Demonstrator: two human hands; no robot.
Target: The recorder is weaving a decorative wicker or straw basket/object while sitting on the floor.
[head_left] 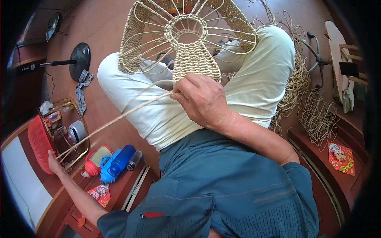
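Note:
A woven basket piece (196, 59) in pale natural cord, with a round ring and looped spokes, lies across my knees. My right hand (200, 99) is closed on the lower end of its woven panel, pinching a pale cord (123, 115) where it leaves the weave. That cord runs down to the far left, where my left hand (54, 162) grips it with the arm stretched out. The cord is taut between my hands, and a loop of it arches above. The fingertips of my left hand are small and partly hard to make out.
Tangled cord (317, 119) lies at right beside a stand (337, 63). Left are a black round base (79, 61), a rack (63, 119), a red cushion (37, 142), bottles (123, 158) and a grey cloth (83, 87). Red decorated paper pieces (341, 158) lie on ledges either side.

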